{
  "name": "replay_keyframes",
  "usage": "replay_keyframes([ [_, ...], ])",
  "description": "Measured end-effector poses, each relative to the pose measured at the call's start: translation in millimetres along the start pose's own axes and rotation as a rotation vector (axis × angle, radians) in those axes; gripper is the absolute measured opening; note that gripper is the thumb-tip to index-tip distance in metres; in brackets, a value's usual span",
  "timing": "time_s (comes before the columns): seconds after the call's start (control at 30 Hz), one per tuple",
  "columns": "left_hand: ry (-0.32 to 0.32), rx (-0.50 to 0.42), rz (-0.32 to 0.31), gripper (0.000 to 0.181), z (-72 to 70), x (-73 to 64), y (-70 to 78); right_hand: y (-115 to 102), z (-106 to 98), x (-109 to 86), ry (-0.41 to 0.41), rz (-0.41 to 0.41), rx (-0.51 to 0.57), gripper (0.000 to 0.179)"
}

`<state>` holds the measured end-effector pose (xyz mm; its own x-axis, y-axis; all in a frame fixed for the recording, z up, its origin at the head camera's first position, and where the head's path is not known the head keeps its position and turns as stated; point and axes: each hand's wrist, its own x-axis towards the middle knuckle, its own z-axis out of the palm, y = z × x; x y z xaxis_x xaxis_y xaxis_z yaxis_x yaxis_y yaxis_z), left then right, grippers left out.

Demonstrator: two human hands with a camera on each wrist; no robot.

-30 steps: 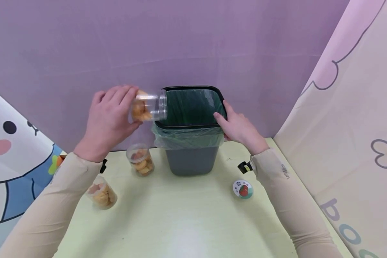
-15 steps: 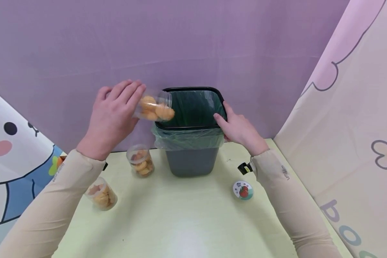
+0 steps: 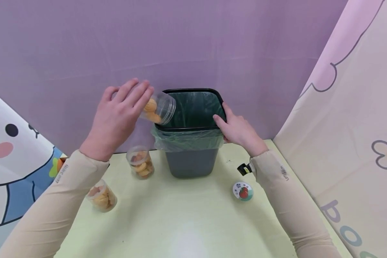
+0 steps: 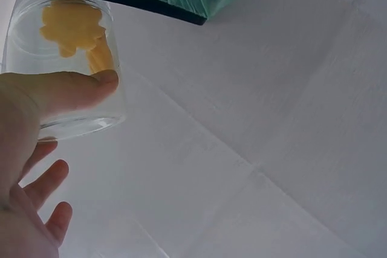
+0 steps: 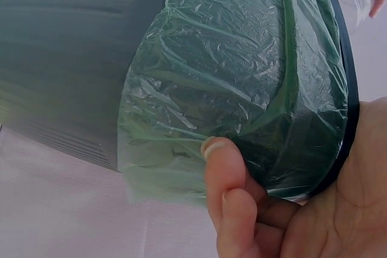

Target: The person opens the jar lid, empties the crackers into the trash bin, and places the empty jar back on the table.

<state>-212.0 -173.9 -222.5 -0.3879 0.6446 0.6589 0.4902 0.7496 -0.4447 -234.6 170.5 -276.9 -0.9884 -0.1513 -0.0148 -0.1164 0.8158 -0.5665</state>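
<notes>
My left hand grips a clear plastic jar tipped on its side, its mouth over the left rim of a grey trash can. A few orange-yellow cookies lie inside the jar near the mouth. In the left wrist view the thumb presses along the jar's wall. My right hand holds the can's right rim, thumb on top and fingers curled below against the green liner bag. The liner folds out over the black rim.
Two clear jars with cookies stand at the left: one jar near the can, another jar beside my left sleeve. A round lid with a tomato picture lies on the pale green table at right. A purple cloth backdrop rises behind.
My left hand has shifted right and tilted the jar further mouth-down. Fewer cookies show in the jar than half a second ago. My right hand stays on the rim.
</notes>
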Motion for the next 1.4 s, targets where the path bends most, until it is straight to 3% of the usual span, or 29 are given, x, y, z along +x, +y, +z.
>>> replay_keyframes([
  [0.2, -0.052, 0.022, 0.044, 0.086, -1.9, 2.5, 3.4, 1.2, 0.7, -0.1, 0.0, 0.004, -0.007, 0.087],
  [0.43, -0.037, 0.023, 0.072, 0.082, -1.2, 5.6, 5.5, 0.7, 2.3, 1.5, 0.005, -0.001, -0.011, 0.088],
  [0.67, -0.021, -0.002, 0.06, 0.074, -2.5, 7.9, 5.4, -0.8, 2.8, 3.2, 0.011, -0.01, -0.009, 0.085],
  [0.97, 0.018, 0.002, -0.009, 0.06, -3.9, 2.6, 3.6, 1.3, 0.6, 2.8, 0.01, -0.007, -0.01, 0.086],
  [1.17, 0.024, -0.007, -0.079, 0.069, -4.8, -4.7, 1.8, 2.3, -0.5, 1.3, 0.012, -0.006, -0.009, 0.087],
  [1.4, -0.027, -0.073, -0.209, 0.077, -6.1, -21.1, -2.6, 2.2, -0.5, 0.1, 0.016, -0.01, -0.007, 0.086],
])
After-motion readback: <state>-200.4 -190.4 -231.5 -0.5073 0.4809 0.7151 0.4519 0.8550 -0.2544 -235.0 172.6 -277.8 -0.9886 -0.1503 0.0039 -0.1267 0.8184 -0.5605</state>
